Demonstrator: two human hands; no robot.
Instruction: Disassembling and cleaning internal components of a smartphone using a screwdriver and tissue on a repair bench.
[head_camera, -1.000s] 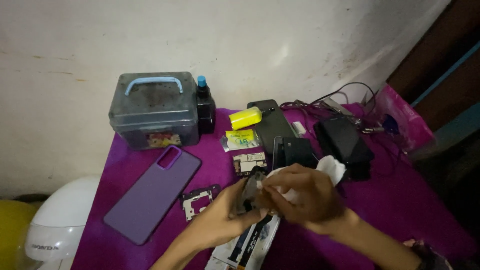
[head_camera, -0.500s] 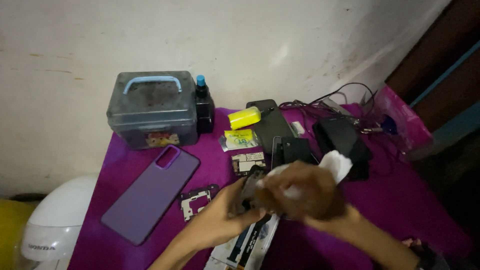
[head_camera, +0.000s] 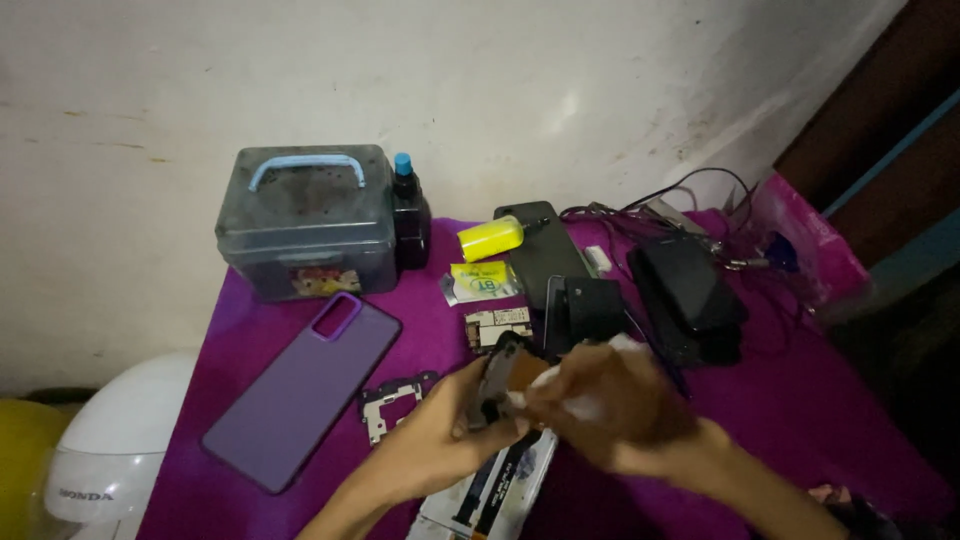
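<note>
We count two hands at the near centre of the bench, which is draped in magenta cloth. The left hand has its grip closed around a small dark phone part, holding it upright just above the cloth; the part looks flat, dark, with a brownish face, and motion blur hides finer detail. The right hand is blurred; its grip is closed on one white wad of cloth or tissue, pressed against the part.

Around them we count: one purple phone back cover lying flat to the left; one small metal frame piece just beside the left hand; one circuit board just beyond the hands; one grey lidded box with a blue handle at the far left; one dark bottle with a blue cap touching the box; one yellow tube; one white helmet off the bench's left edge.
</note>
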